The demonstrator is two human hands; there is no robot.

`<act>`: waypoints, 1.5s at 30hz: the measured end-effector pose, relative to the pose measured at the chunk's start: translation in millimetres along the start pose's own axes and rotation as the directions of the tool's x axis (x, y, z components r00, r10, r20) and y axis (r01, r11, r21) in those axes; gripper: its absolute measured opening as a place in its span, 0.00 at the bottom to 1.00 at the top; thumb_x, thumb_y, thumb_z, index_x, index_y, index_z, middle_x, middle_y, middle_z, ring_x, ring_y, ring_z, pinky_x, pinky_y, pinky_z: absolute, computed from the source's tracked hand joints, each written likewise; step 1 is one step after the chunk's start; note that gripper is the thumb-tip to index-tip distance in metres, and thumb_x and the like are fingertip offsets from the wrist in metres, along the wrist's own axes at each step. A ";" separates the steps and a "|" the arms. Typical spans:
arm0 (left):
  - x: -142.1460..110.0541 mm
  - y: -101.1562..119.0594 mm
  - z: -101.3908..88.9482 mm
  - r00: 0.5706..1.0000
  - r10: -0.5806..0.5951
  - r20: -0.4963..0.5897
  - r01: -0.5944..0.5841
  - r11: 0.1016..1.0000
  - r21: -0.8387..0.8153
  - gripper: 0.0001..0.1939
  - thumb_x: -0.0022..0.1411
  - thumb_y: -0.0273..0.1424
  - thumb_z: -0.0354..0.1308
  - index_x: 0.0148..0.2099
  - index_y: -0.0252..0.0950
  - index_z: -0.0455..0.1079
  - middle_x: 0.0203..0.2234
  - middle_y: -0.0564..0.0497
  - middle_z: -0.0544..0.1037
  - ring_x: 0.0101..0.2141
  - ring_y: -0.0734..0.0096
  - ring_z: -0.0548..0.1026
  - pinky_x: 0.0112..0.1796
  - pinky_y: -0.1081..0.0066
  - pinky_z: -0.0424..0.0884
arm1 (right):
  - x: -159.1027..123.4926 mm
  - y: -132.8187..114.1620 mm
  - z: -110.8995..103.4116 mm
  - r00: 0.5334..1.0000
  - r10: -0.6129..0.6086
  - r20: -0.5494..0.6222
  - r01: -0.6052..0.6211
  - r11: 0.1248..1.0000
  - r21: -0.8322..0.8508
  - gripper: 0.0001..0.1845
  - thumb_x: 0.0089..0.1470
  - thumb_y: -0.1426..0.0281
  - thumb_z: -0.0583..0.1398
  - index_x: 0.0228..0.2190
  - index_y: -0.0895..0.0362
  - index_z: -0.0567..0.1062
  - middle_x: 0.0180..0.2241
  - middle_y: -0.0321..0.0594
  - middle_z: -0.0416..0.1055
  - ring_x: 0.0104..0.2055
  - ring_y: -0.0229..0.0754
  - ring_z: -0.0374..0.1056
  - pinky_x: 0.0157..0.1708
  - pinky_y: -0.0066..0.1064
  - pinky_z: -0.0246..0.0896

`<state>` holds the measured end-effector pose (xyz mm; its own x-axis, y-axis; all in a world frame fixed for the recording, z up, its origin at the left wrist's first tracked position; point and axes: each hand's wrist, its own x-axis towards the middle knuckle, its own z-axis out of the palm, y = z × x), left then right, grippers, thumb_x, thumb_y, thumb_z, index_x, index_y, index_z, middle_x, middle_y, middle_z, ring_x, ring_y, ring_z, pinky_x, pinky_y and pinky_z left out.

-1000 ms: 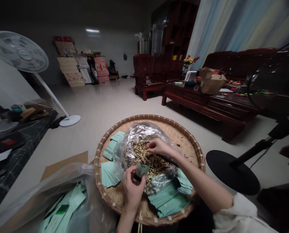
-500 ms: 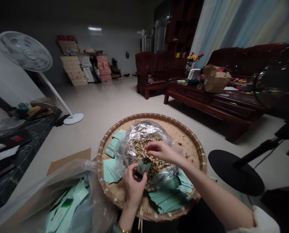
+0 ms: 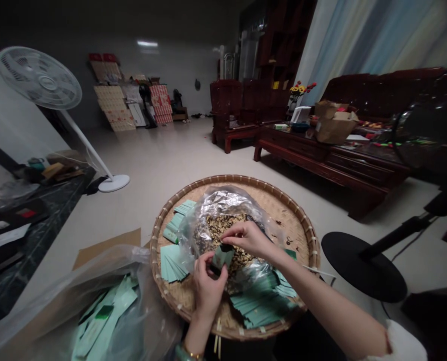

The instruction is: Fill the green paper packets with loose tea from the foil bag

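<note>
My left hand (image 3: 209,287) holds a small pale-green packet (image 3: 222,255) upright between thumb and fingers. Close over the packet's upper edge, my right hand (image 3: 249,237) has thumb and fingertips pinched together; anything between them is too small to make out. Beneath both hands lies a clear plastic bag (image 3: 227,198), spread wide around a loose dried mix (image 3: 221,224) of yellowish and dark bits. The bag rests on a round woven bamboo tray (image 3: 310,228). Fanned green packets (image 3: 259,303) lie at the tray's near side, and more packets (image 3: 172,264) sit along its left.
Left of the tray, a large clear bag (image 3: 148,296) holds several more green packets, beside a cardboard piece (image 3: 108,245). A white standing fan (image 3: 113,183) is farther left. A black round stand base (image 3: 364,265) is at right; a dark wooden table (image 3: 321,160) stands beyond.
My right hand has lowered slightly left, its fingertips closing at the packet's top edge. The left hand still holds the packet in about the same place.
</note>
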<state>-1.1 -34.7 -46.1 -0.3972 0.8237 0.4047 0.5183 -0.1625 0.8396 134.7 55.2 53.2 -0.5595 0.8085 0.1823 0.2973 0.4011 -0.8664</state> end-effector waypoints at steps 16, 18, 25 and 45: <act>1.6 0.4 -2.3 0.994 -0.105 0.005 0.104 0.980 -0.169 0.17 0.47 0.34 0.63 0.40 0.35 0.68 0.34 0.46 0.74 0.33 0.66 0.74 0.31 0.70 0.69 | -29.5 16.0 6.4 0.997 -0.068 0.046 0.076 0.974 -0.211 0.11 0.54 0.65 0.58 0.26 0.58 0.75 0.26 0.39 0.69 0.30 0.38 0.64 0.30 0.28 0.58; 3.6 1.6 -5.5 0.983 -0.180 0.049 0.186 0.944 -0.273 0.21 0.46 0.35 0.64 0.43 0.35 0.67 0.36 0.45 0.75 0.36 0.64 0.74 0.32 0.70 0.69 | -29.1 13.9 0.2 1.000 -0.008 0.003 0.008 0.995 -0.103 0.13 0.54 0.63 0.58 0.25 0.58 0.74 0.25 0.38 0.68 0.27 0.37 0.64 0.26 0.26 0.58; 6.6 2.9 -15.9 0.813 -0.384 0.437 0.576 0.635 -0.514 0.25 0.41 0.36 0.68 0.43 0.32 0.70 0.32 0.45 0.80 0.33 0.65 0.77 0.37 0.68 0.71 | -33.5 17.4 -26.2 0.989 0.136 0.065 -0.146 0.970 0.194 0.17 0.50 0.57 0.60 0.25 0.60 0.72 0.25 0.36 0.67 0.26 0.35 0.65 0.26 0.26 0.61; 10.8 20.9 -10.1 0.816 -0.447 0.366 0.577 0.606 -0.547 0.20 0.45 0.39 0.66 0.39 0.31 0.74 0.32 0.46 0.80 0.33 0.68 0.76 0.36 0.71 0.71 | -42.6 35.7 24.3 0.932 0.347 -0.103 -0.264 0.847 0.461 0.19 0.38 0.57 0.66 0.17 0.60 0.70 0.15 0.32 0.66 0.18 0.33 0.61 0.21 0.26 0.55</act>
<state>-2.2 -34.7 -20.5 -0.2783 0.9439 -0.1778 -0.3300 0.0799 0.9406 150.4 24.7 3.2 -0.3390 0.9372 -0.0824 0.0426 -0.0722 -0.9965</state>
